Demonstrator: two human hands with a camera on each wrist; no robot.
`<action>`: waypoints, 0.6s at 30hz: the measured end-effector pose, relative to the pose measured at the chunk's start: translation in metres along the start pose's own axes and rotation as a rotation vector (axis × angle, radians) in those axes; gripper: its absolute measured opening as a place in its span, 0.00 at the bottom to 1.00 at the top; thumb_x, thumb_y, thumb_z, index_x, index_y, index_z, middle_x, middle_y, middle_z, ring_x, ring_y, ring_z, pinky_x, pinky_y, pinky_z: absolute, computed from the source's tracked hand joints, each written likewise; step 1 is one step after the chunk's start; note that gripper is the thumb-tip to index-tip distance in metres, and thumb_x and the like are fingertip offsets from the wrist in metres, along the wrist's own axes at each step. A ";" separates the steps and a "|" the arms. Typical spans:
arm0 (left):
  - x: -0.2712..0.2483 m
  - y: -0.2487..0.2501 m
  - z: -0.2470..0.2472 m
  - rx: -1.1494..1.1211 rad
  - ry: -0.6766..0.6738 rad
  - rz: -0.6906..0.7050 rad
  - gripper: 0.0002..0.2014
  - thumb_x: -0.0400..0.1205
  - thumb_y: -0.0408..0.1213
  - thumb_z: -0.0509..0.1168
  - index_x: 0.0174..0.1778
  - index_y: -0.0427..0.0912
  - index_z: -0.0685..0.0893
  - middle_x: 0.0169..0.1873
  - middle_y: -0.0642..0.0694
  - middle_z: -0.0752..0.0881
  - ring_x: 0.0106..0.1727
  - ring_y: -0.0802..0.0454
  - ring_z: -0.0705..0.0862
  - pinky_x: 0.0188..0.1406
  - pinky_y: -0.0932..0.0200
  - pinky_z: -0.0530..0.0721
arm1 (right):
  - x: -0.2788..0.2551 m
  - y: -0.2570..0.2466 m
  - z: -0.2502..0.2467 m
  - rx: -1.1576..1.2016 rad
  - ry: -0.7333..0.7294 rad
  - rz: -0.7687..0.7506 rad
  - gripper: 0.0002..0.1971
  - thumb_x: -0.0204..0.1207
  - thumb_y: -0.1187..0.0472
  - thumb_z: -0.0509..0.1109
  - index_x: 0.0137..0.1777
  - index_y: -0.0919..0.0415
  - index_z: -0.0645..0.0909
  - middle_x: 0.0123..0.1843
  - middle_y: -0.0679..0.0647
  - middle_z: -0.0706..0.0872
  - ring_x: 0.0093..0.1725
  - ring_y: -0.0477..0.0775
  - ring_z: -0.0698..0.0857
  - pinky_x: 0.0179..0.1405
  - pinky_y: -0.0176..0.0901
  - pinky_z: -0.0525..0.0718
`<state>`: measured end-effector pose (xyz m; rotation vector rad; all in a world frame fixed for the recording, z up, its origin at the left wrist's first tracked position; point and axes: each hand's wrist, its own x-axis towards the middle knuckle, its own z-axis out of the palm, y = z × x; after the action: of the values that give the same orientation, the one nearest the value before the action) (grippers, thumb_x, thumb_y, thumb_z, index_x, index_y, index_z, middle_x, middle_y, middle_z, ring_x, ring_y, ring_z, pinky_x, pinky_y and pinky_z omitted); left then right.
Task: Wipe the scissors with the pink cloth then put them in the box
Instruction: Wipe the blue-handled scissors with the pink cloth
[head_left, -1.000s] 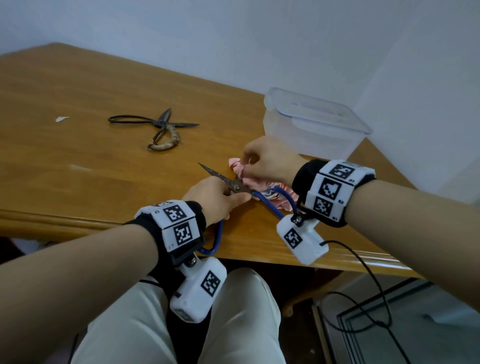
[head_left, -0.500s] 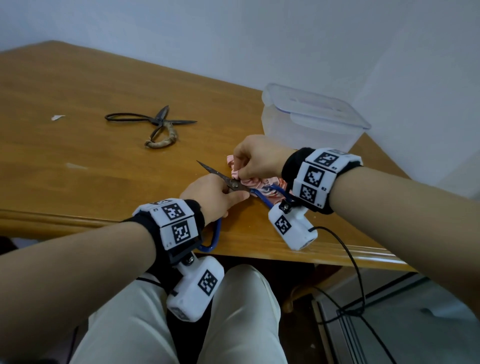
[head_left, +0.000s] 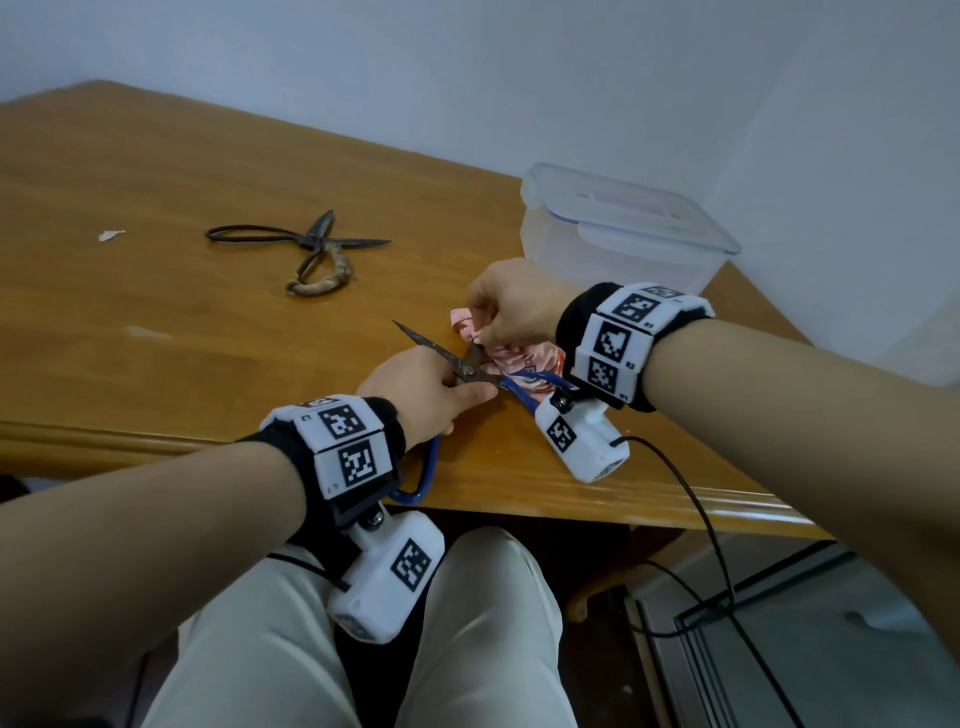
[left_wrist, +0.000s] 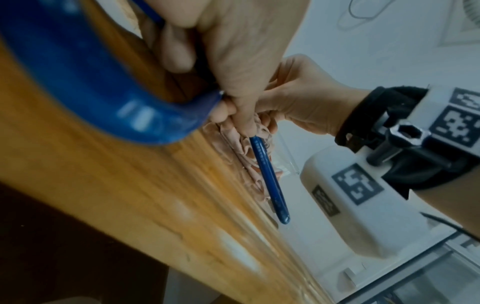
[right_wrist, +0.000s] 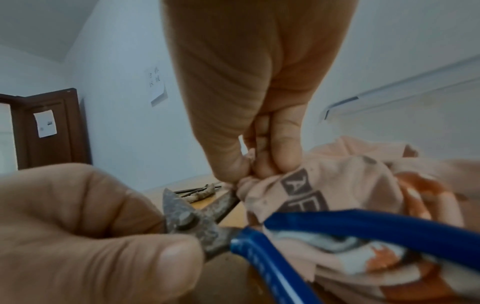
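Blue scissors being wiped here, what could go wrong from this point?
The blue scissors are open with rusty blades, and the right hand pinches the pink cloth right on one blade, so a slip could cut fingers. The box has its lid on, so it needs opening first.

Plain room, wooden table (head_left: 156, 322), white walls, brown door (right_wrist: 49, 127)

Left hand (head_left: 421, 387) grips blue-handled scissors (head_left: 470, 366); right hand (head_left: 511, 306) pinches pink cloth (head_left: 519, 358).

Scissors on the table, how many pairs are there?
2: blue-handled scissors gripped by the left hand near the front edge; old dark scissors lying farther back, untouched.
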<state>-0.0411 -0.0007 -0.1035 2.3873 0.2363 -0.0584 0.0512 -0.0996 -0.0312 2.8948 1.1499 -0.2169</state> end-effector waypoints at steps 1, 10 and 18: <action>0.000 0.000 0.000 -0.003 0.001 -0.006 0.21 0.80 0.59 0.63 0.32 0.45 0.80 0.22 0.49 0.84 0.18 0.59 0.77 0.21 0.63 0.69 | 0.000 0.000 0.001 0.013 -0.027 0.002 0.02 0.74 0.63 0.72 0.41 0.60 0.84 0.44 0.56 0.88 0.45 0.55 0.87 0.43 0.46 0.87; -0.002 0.000 0.000 -0.019 0.010 0.010 0.17 0.80 0.58 0.64 0.31 0.52 0.79 0.22 0.54 0.82 0.14 0.65 0.74 0.21 0.62 0.68 | -0.008 0.000 0.005 0.159 -0.115 0.002 0.04 0.74 0.63 0.72 0.38 0.59 0.82 0.39 0.57 0.89 0.38 0.53 0.89 0.37 0.43 0.88; -0.001 -0.001 0.001 0.020 0.004 0.022 0.20 0.81 0.59 0.63 0.35 0.46 0.83 0.23 0.50 0.83 0.18 0.61 0.77 0.21 0.62 0.69 | 0.002 -0.003 0.002 -0.084 0.003 -0.010 0.05 0.75 0.64 0.70 0.45 0.65 0.86 0.43 0.56 0.87 0.44 0.56 0.85 0.39 0.43 0.82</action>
<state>-0.0421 -0.0010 -0.1045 2.4092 0.2127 -0.0456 0.0500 -0.0963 -0.0336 2.8189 1.1449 -0.1604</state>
